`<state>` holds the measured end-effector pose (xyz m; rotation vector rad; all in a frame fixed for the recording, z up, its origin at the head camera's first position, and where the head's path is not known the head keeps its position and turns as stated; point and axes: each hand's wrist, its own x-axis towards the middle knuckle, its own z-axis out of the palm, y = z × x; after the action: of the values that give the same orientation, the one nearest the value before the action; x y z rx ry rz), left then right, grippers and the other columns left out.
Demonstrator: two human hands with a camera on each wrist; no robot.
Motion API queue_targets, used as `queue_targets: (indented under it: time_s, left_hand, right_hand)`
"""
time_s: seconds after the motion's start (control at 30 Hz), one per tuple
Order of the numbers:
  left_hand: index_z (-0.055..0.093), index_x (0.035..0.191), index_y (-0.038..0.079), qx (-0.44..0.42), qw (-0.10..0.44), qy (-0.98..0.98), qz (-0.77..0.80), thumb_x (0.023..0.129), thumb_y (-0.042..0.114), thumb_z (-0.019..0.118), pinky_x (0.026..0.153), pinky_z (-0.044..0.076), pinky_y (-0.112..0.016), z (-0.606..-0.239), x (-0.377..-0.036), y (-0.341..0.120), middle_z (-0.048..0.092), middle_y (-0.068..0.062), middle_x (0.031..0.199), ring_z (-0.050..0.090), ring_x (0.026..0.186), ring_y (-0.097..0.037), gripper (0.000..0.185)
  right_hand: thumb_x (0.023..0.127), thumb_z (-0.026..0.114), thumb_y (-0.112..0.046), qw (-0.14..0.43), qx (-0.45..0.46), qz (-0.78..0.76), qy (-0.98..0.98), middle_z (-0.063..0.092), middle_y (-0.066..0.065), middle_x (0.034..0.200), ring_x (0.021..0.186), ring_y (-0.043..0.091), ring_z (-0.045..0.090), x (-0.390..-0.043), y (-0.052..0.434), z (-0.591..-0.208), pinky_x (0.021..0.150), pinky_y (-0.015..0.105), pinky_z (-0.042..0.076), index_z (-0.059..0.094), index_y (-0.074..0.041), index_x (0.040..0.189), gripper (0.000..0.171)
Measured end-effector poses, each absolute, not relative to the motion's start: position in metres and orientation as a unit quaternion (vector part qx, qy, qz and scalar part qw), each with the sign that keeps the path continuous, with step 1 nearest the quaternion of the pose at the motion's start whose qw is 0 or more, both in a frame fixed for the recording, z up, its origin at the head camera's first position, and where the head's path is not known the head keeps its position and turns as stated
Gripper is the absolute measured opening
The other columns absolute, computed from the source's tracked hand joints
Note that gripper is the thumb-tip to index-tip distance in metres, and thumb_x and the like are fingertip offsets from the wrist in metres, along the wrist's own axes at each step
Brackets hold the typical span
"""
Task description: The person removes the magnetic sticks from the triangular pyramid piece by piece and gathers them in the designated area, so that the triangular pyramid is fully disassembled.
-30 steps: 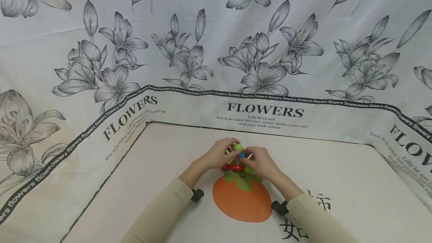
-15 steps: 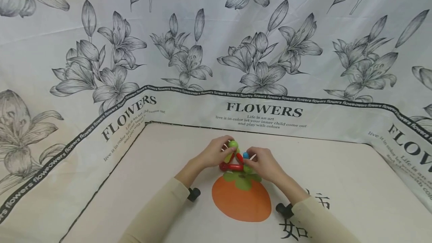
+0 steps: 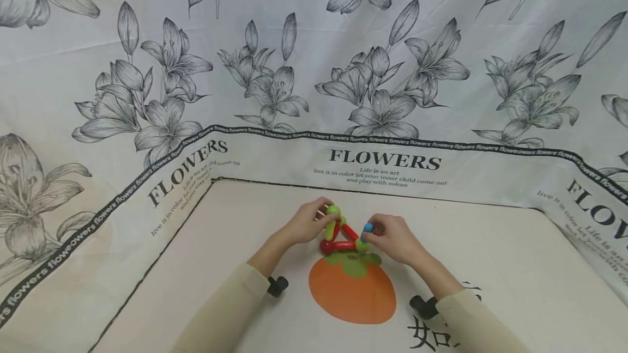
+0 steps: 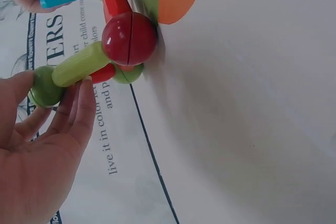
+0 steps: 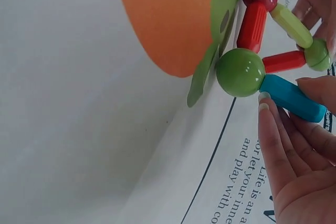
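Rod-and-ball triangle [image 3: 339, 233] on printed cloth [image 3: 490, 255].
We steady its top ball [image 3: 333, 211] with left hand [image 3: 306, 224]; right hand [image 3: 394, 238] pinches blue rod [image 3: 366, 228] at its right corner.

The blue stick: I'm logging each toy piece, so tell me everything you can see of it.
The blue stick is a short, smooth, glossy rod, plastic by its look, with rounded ends. One end meets a green ball at a corner of the red and green triangle; the rest juts outward. The right hand pinches it between thumb and fingers.
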<state>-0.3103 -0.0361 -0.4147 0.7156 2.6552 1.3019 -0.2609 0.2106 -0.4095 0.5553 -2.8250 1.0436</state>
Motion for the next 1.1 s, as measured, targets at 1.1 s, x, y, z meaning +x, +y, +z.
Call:
queue_targets:
  time_s: [1.1]
  left_hand:
    - [0.062, 0.128, 0.007, 0.19, 0.052, 0.89, 0.411, 0.103, 0.034, 0.061, 0.076, 0.056, -0.029, -0.427, -0.3, -0.082, 0.064, -0.006, 0.114, 0.062, 0.103, -0.02, 0.036]
  right_hand:
    - [0.093, 0.074, -0.017, 0.001, 0.211, 0.309, -0.927, 0.07, -0.003, 0.089, 0.089, 0.018, 0.066, -0.26, 0.238, -0.406, 0.08, 0.039, 0.056, 0.072, -0.009, 0.097, 0.01]
